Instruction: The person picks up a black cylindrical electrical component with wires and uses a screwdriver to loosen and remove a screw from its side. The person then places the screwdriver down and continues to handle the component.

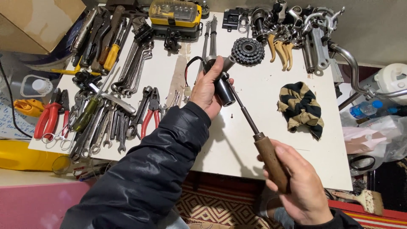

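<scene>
Screwdriver point(254, 127) with a brown wooden handle and long thin dark shaft, held in the air over the front half of the white surface point(254, 76), tip going into the black cylindrical part point(223, 90). Right hand point(299, 186) is closed around the wooden handle near the front edge, fingers wrapped, thumb along the top. Left hand point(207, 87) is closed around the black part, lifting it above the middle of the surface; a grey metal stub sticks out of the top and a thin red-black wire point(187, 70) trails off it toward the far side. Screwdriver likely light, stiff, easy to grip at the wood since it looks matte and not slick; the shaft is thin and smooth, a poor place to hold. Black part looks hard, probably plastic or rubber over metal, moderately light, glossy so it may slip; best held round the barrel as now, keeping off the wire, which looks fragile. A tiny screw point(232, 115) lies on the surface just under the shaft. Nearby: toothed sprocket cluster point(247, 51) toward the far edge, striped tan-black rag point(301, 108) toward the right edge, spanners and red-handled pliers point(149, 112) spread over the left side, yellow bit case point(176, 12) at the far edge.
</scene>
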